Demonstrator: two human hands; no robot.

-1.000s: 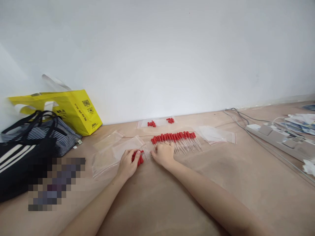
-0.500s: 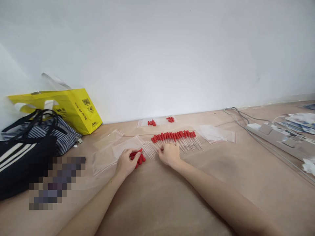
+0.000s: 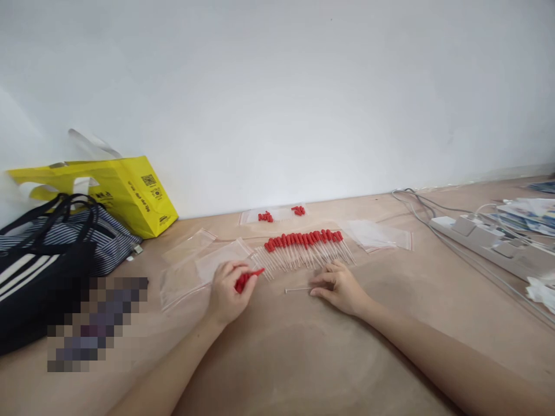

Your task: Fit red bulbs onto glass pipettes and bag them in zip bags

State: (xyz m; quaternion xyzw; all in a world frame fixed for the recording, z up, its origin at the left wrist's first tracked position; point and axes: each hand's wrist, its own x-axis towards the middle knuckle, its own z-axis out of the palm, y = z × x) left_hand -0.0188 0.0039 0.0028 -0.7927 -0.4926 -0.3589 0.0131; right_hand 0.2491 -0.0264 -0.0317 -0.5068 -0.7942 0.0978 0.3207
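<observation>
Several red rubber bulbs (image 3: 243, 281) are gathered in my left hand (image 3: 229, 292), one of them sticking out to the right past the thumb. My right hand (image 3: 340, 288) pinches a thin clear tube (image 3: 297, 289), which points left toward the bulbs with a gap between. Beyond both hands lies a fanned row of thin clear tubes, most topped with red bulbs (image 3: 303, 238). At the row's left end, bare tubes (image 3: 262, 261) lie without bulbs. Near the wall, two small groups of red pieces (image 3: 265, 217) rest on a clear bag.
Clear zip bags (image 3: 223, 260) lie left of the row, more bags (image 3: 379, 236) to its right. A yellow bag (image 3: 130, 196) and a black striped bag (image 3: 47, 277) stand at the left. A white power strip (image 3: 485, 242) with cables sits at the right.
My right hand has moved right and toward me from the row, now with a tube in its fingers. My left hand has shifted slightly right, a bulb now poking out beyond its thumb.
</observation>
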